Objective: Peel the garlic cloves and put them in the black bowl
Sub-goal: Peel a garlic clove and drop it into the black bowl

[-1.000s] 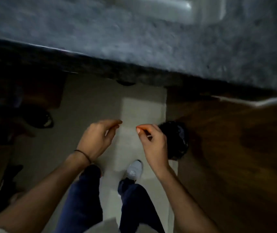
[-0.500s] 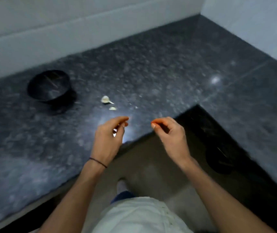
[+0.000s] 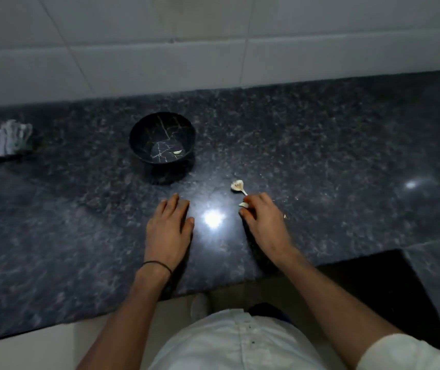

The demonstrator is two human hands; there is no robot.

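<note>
Fingers of the right hand pinch a small garlic clove low over the worktop, just beside the bare garlic stem, while the left hand lies flat, holding nothing. Best bring the left hand across to steady the garlic clove, nip the skin at its tip, then drop it in the black bowl, where a peeled clove sits.

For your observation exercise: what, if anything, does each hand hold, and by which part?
The right hand pinches a clove by one end, its other tip sticking out. The left hand lies flat on the counter, holding nothing.
</note>
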